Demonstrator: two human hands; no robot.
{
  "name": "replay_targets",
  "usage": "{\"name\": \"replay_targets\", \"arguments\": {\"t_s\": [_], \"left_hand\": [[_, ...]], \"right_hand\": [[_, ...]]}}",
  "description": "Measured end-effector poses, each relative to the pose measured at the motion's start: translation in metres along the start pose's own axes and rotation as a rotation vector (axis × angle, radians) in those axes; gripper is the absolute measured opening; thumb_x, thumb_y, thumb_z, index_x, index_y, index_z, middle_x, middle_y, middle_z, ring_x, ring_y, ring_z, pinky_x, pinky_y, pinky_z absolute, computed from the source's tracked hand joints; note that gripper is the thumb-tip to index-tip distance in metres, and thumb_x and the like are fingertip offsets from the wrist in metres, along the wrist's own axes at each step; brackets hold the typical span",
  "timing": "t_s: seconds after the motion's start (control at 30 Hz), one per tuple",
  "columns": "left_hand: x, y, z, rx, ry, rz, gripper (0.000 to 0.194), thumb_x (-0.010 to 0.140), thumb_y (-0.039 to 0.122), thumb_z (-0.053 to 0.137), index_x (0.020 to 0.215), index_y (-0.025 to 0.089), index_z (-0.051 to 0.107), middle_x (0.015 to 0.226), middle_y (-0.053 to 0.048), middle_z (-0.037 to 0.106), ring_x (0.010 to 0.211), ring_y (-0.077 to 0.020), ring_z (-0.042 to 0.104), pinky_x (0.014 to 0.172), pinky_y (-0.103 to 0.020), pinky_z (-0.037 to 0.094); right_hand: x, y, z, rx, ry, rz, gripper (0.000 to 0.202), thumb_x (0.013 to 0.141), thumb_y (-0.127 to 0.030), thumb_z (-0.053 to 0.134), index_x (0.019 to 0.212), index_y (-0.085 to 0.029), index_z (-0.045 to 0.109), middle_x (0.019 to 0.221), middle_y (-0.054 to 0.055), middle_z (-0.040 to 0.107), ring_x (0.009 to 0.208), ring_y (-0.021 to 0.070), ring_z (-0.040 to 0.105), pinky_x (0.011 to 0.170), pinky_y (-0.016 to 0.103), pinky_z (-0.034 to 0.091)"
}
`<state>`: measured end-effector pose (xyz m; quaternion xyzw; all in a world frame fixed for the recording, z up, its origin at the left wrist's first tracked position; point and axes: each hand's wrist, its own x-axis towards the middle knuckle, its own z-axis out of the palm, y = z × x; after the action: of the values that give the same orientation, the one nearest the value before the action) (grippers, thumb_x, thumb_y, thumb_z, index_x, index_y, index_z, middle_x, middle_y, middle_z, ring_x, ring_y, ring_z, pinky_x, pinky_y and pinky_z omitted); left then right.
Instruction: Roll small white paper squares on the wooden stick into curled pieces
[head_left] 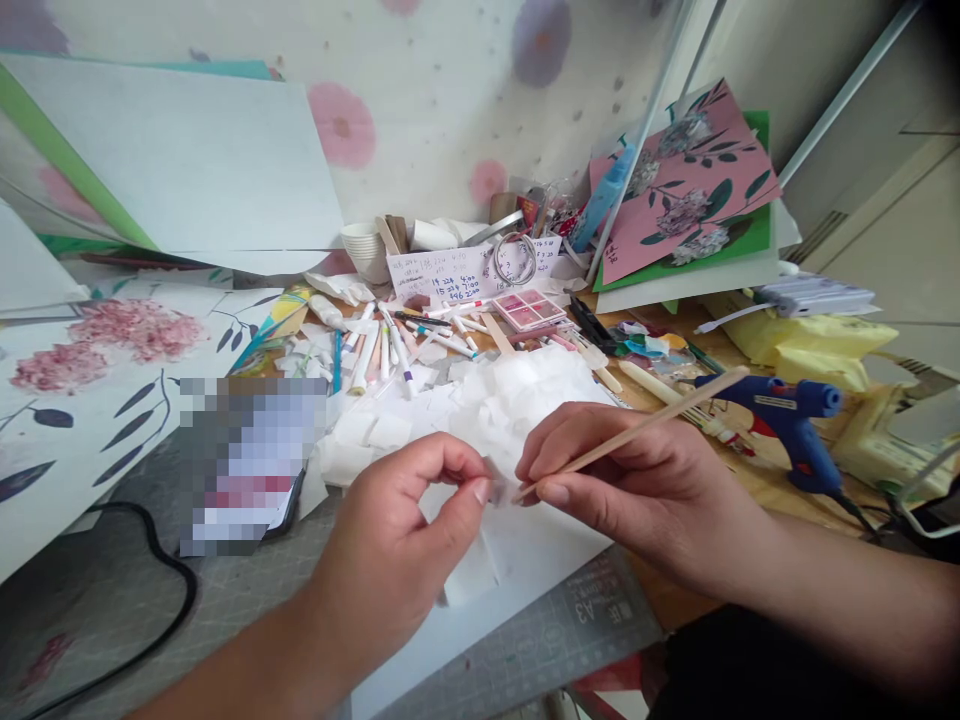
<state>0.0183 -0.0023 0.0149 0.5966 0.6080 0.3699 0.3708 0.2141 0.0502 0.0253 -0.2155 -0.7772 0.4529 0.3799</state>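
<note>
Now holding one thin, pale wooden stick (652, 429) in the right hand (637, 490), with fingers and thumb closed on it; pinching one small, whitish scrap (497, 486) in the left hand (409, 525), with finger and thumb almost meeting, just beside the stick's tip, over one white sheet (424, 652); seeing one blue glue gun (799, 428); reading "A3" on one gray mat (619, 618), "4:00" and "7:00" on one white card (418, 278).

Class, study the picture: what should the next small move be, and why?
Probably press the tip of the stick gently against the scrap: the left hand pinches this small, thin piece, while the right hand holds the stick with its lower tip close by. Whether they already touch is unclear.
</note>
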Motion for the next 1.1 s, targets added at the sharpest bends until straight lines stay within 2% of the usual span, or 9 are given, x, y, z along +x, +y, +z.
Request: {"name": "replay_targets", "arguments": {"t_s": [0.17, 0.33, 0.57, 0.7, 0.83, 0.97, 1.03, 1.1], "left_hand": [[0.005, -0.008, -0.002, -0.183, -0.044, -0.103, 0.015, 0.085, 0.031, 0.057, 0.073, 0.024, 0.061, 0.065, 0.005, 0.057, 0.062, -0.0145, 0.05, 0.056, -0.025, 0.039], [0.009, -0.018, -0.004, -0.256, -0.032, -0.069, 0.014, 0.088, 0.028, 0.06, 0.075, 0.024, 0.064, 0.073, 0.005, 0.063, 0.071, -0.0144, 0.053, 0.065, -0.026, 0.04], [0.017, -0.022, -0.002, -0.407, 0.007, -0.096, 0.013, 0.086, 0.027, 0.06, 0.074, 0.022, 0.063, 0.072, 0.002, 0.066, 0.074, -0.0168, 0.058, 0.072, -0.032, 0.043], [0.021, -0.023, -0.004, -0.384, 0.055, -0.102, 0.013, 0.084, 0.028, 0.061, 0.073, 0.021, 0.063, 0.072, 0.001, 0.067, 0.076, -0.0187, 0.061, 0.076, -0.035, 0.045], [0.029, -0.026, -0.009, -0.325, 0.144, -0.094, 0.015, 0.084, 0.03, 0.06, 0.071, 0.021, 0.062, 0.071, 0.001, 0.065, 0.076, -0.019, 0.061, 0.079, -0.036, 0.046], [0.034, -0.03, -0.013, -0.191, 0.215, -0.069, 0.017, 0.086, 0.033, 0.06, 0.073, 0.023, 0.063, 0.072, 0.001, 0.066, 0.075, -0.0193, 0.061, 0.075, -0.035, 0.045], [0.034, -0.031, -0.012, -0.105, 0.208, -0.038, 0.017, 0.088, 0.034, 0.059, 0.076, 0.023, 0.064, 0.073, 0.0, 0.069, 0.075, -0.0207, 0.062, 0.075, -0.036, 0.046], [0.032, -0.029, -0.009, -0.014, 0.156, 0.02, 0.014, 0.089, 0.032, 0.057, 0.086, 0.024, 0.068, 0.085, -0.003, 0.075, 0.084, -0.0234, 0.067, 0.08, -0.039, 0.049]], "right_hand": [[-0.003, 0.003, -0.007, 0.086, 0.015, 0.034, 0.007, 0.087, -0.012, 0.068, 0.085, -0.015, 0.075, 0.08, 0.006, 0.07, 0.085, 0.0192, 0.068, 0.075, 0.032, 0.056], [-0.003, 0.01, -0.016, 0.183, 0.03, 0.116, 0.01, 0.087, -0.015, 0.071, 0.084, -0.021, 0.078, 0.076, 0.003, 0.071, 0.084, 0.0162, 0.068, 0.072, 0.026, 0.056], [-0.006, 0.015, -0.025, 0.299, 0.041, 0.236, 0.008, 0.086, -0.022, 0.073, 0.08, -0.021, 0.077, 0.076, 0.003, 0.07, 0.076, 0.0144, 0.069, 0.07, 0.025, 0.058], [-0.008, 0.02, -0.031, 0.277, 0.066, 0.276, 0.009, 0.083, -0.026, 0.075, 0.077, -0.02, 0.076, 0.074, 0.003, 0.071, 0.073, 0.0146, 0.069, 0.068, 0.026, 0.057], [-0.006, 0.032, -0.039, 0.199, 0.157, 0.369, 0.017, 0.08, -0.035, 0.076, 0.074, -0.021, 0.071, 0.072, 0.002, 0.071, 0.067, 0.0146, 0.068, 0.066, 0.028, 0.058], [-0.001, 0.043, -0.044, 0.078, 0.203, 0.421, 0.017, 0.081, -0.035, 0.073, 0.073, -0.02, 0.07, 0.071, 0.002, 0.07, 0.066, 0.0159, 0.068, 0.065, 0.03, 0.057], [0.001, 0.048, -0.044, -0.001, 0.233, 0.424, 0.017, 0.08, -0.035, 0.073, 0.073, -0.019, 0.07, 0.075, 0.004, 0.07, 0.067, 0.017, 0.067, 0.065, 0.031, 0.057], [0.002, 0.05, -0.043, -0.081, 0.277, 0.4, 0.018, 0.08, -0.036, 0.073, 0.073, -0.019, 0.071, 0.087, 0.007, 0.072, 0.076, 0.0199, 0.068, 0.069, 0.034, 0.055]]}}
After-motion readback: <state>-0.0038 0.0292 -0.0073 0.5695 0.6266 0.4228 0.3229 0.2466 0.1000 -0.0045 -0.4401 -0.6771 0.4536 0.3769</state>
